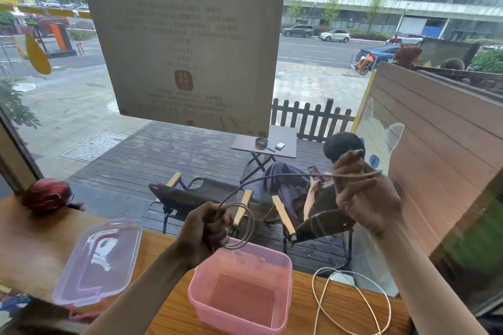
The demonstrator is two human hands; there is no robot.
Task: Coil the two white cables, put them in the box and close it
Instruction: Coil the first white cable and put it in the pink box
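Step in hand: I am coiling the first of the two white cables; nothing is in the box yet, so by my reckoning the task is in its early part.
Left hand: my left hand (206,228) is curled tight around the gathered loops of the first cable (239,226), holding them just above the far rim of the box.
Right hand: my right hand (362,193) is raised, up and to the right of the left, fingers bent with the free run of the same cable passing through them; the tail pokes out past the fingers to the right.
Cable run: between my hands the strand arcs up from the coil and runs level to the right hand, drawn fairly straight.
Second cable: the second white cable (351,304) lies loose in big loops on the tabletop (168,315), below my right hand and just beside the box, untouched.
Box: the pink plastic box (239,291) sits open below my left hand, with nothing in it that I can see.
Lid: the clear lid (98,261) lies on the tabletop to the left of my left hand, apart from the box.
Next move, as I judge it: bring the right hand in toward the left to lay another loop on the coil, keeping the left grip firm so the loops do not spring apart; little length seems left to wind.
After that: lower the coil into the box, then take up the second cable.
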